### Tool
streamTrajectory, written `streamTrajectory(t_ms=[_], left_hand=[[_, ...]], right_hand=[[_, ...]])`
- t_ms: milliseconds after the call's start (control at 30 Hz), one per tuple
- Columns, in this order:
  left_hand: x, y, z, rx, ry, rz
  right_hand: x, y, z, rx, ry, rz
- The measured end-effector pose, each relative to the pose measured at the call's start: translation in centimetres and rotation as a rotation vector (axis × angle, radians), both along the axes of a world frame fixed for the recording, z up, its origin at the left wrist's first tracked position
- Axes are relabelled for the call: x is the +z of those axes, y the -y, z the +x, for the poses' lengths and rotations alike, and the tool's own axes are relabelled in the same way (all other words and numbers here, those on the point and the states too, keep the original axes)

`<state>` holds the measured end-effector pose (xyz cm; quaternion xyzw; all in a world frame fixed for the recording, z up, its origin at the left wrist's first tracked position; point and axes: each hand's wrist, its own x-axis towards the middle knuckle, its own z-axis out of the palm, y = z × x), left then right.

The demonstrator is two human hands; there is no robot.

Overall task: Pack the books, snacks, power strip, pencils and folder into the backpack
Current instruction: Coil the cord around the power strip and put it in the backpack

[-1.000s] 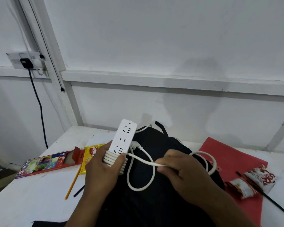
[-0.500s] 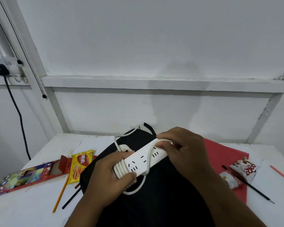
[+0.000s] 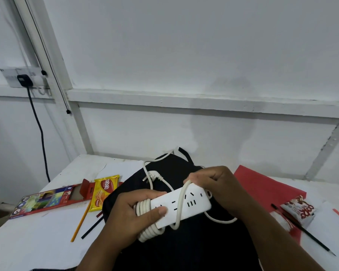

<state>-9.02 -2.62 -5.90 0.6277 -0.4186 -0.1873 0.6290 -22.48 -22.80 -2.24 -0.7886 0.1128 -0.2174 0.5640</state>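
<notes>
My left hand (image 3: 129, 216) grips the white power strip (image 3: 192, 204) at its wound end, holding it above the black backpack (image 3: 172, 169). My right hand (image 3: 217, 184) pinches the white cord (image 3: 179, 212) at the strip's far edge, with one loop crossing its face. The plug (image 3: 152, 176) lies loose on the backpack. A yellow snack pack (image 3: 104, 190), a coloured-pencil box (image 3: 47, 201) and loose pencils (image 3: 80, 223) lie to the left. A red folder (image 3: 262, 184), two snack packets (image 3: 299, 210) and a black pencil (image 3: 309, 235) lie to the right.
The white table (image 3: 37, 247) stands against a white wall. A wall socket with a black plug and cable (image 3: 24, 79) hangs at the upper left. White paper (image 3: 329, 229) lies at the table's right edge.
The power strip has turned from upright to lying sideways in my left hand. My right hand has carried the cord over the strip, laying another loop around it.
</notes>
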Motion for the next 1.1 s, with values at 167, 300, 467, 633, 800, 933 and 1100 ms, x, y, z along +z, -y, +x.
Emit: streamTrajectory(t_ms=[167, 300, 467, 633, 800, 933, 1100], left_hand=[[-0.5, 0.3, -1.1, 0.092, -0.188, -0.072], [-1.0, 0.8, -1.8, 0.178, -0.307, -0.103], [-1.0, 1.4, -2.5, 0.263, -0.324, -0.139], [-0.4, 1.6, -2.7, 0.365, -0.282, -0.142], [-0.2, 1.6, -2.7, 0.319, -0.249, -0.110], [-0.3, 1.5, -2.0, 0.351, -0.263, -0.062], [-1.2, 2.1, -0.8, 0.447, -0.387, -0.052]], right_hand=[[-1.8, -0.9, -0.2, 0.049, -0.011, 0.083], [-3.1, -1.8, 0.2, 0.072, 0.008, 0.048], [-4.9, -3.7, 0.8, 0.096, 0.031, 0.023], [-5.1, -4.4, 1.2, 0.096, 0.035, -0.067], [-6.4, -5.1, 2.2, 0.127, 0.079, -0.014], [-6.5, -4.7, 2.6, 0.061, 0.057, -0.144], [-7.9, -3.9, 2.4, -0.079, -0.008, -0.400]])
